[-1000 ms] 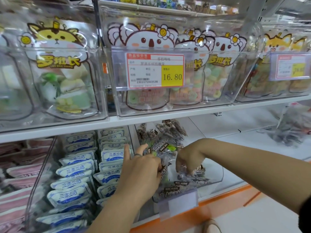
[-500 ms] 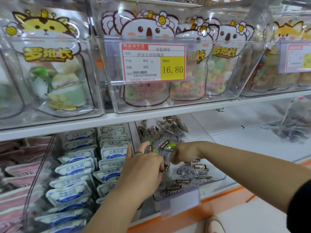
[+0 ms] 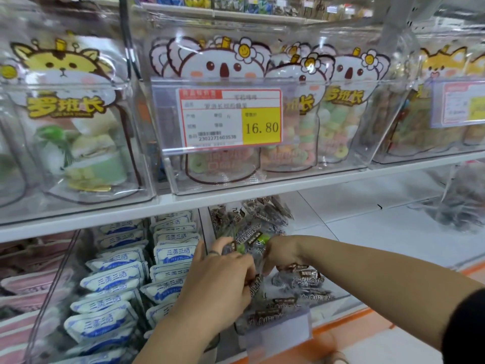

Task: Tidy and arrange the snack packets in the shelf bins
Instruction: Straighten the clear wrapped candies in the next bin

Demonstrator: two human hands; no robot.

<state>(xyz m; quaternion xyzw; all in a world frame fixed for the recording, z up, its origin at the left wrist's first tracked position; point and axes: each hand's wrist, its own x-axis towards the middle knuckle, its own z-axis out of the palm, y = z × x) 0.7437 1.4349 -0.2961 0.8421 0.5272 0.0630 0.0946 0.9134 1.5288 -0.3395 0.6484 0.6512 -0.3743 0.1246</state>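
hands have drawn together over the last second: the right hand [image 3: 282, 254] has lifted from the front of the clear bin [image 3: 338, 294] and now meets the left hand [image 3: 220, 282] mid-bin, both with fingers curled round dark packets [image 3: 301, 281]. loose ones lie scattered at the front, so tidying looks unfinished.

Moved right hand [image 3: 282, 254] leftward off the loose pile, up against left hand [image 3: 223, 282]; closed the gap between them. Now pinching one dark snack packet [image 3: 258, 285] from both sides, lower centre of frame.
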